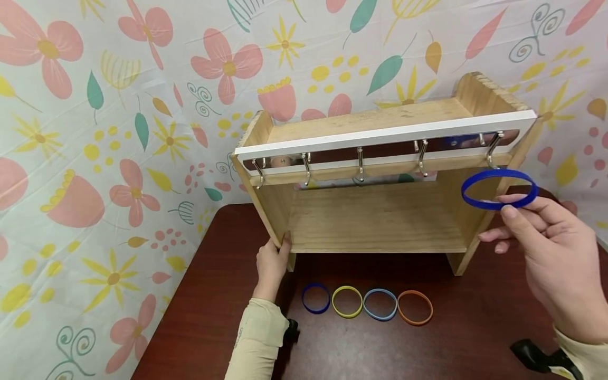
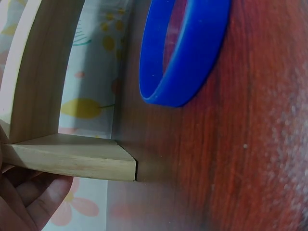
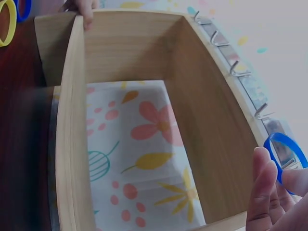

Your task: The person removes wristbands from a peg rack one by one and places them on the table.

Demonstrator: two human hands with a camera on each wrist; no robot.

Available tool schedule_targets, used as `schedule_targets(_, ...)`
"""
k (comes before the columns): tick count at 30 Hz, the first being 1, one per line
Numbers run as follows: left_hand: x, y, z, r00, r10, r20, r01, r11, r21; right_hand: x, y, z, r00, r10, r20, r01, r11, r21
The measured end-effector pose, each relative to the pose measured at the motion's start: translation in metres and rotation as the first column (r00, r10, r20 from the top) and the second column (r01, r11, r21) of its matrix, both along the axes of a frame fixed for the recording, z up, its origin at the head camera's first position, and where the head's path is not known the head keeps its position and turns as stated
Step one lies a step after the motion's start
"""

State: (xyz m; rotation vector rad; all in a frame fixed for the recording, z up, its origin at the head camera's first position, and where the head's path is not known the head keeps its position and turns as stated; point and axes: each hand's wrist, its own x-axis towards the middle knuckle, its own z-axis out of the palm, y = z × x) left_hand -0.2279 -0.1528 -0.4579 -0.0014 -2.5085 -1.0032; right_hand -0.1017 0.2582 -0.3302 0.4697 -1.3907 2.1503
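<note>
Between thumb and index finger, my right hand point(image 1: 560, 248) pinches a blue silicone wristband point(image 1: 533, 195). The band is just below the rightmost metal hook point(image 1: 495, 150) of a wooden shelf point(image 1: 375, 216). In the right wrist view that hook's tip shows through the blue band point(image 3: 288, 139); whether it passes through, I cannot tell. My left hand point(image 1: 273, 264) grips the shelf's lower left side panel, thumb on the inner side, fingers curled behind. A dark blue wristband point(image 1: 304, 306), a yellow one point(image 1: 347, 315), a light blue one point(image 1: 380, 318) and an orange one point(image 1: 415, 322) lie in a row before the shelf.
Several hooks line a mirrored strip in the white rail point(image 1: 389, 132) along the shelf's upper front. The shelf stands on a dark red-brown table point(image 1: 214, 316). Flower-printed cloth point(image 1: 142, 105) hangs behind and to the left.
</note>
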Motion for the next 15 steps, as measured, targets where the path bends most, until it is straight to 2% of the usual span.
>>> schedule_targets(6, 0.001, 0.0, 0.0, 1.0, -0.004, 0.005, 0.004, 1.0, 0.005, 0.0, -0.001, -0.001, 1.0, 0.011, -0.012, -0.011, 1.0, 0.001)
schedule_targets(15, -0.002, -0.001, -0.002, 1.0, -0.014, -0.004, 0.014, 1.0, 0.008, 0.008, 0.0, -0.017, 0.994, -0.024, 0.108, 0.014, 0.996, 0.09)
